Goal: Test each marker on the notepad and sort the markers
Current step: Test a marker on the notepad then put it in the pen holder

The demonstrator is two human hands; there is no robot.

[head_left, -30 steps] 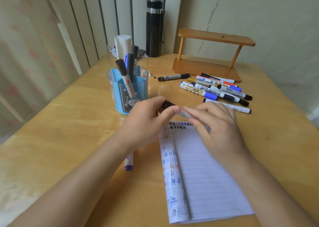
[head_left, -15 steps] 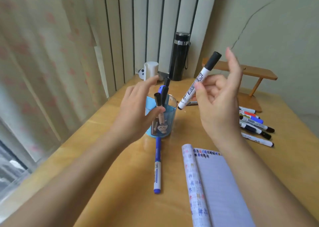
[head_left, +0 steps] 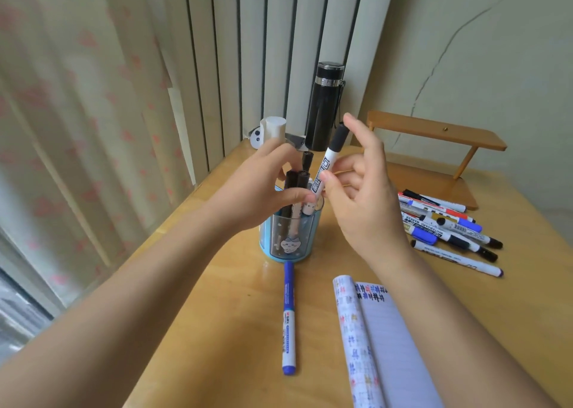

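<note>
My right hand (head_left: 359, 196) pinches a white marker with a black cap (head_left: 329, 159), tilted cap-up, its lower end over the blue pen cup (head_left: 290, 240). My left hand (head_left: 263, 187) hovers at the cup's rim, thumb and fingers close around the black-capped markers (head_left: 77, 178) standing inside; whether it grips one is unclear. A blue-capped marker (head_left: 288, 317) lies on the table in front of the cup. The open lined notepad (head_left: 390, 345), with test scribbles along its top edge, lies at lower right. A pile of several markers (head_left: 446, 224) sits to the right.
A black flask (head_left: 325, 110) and a white device (head_left: 268, 131) stand at the back by the vertical blinds. A small wooden shelf (head_left: 434, 147) sits at the back right of the wooden table (head_left: 217, 314).
The capped marker was lifted off the notepad a second ago. Since half a second ago its lower end has dropped to the cup's rim and my left hand has closed in on the markers there.
</note>
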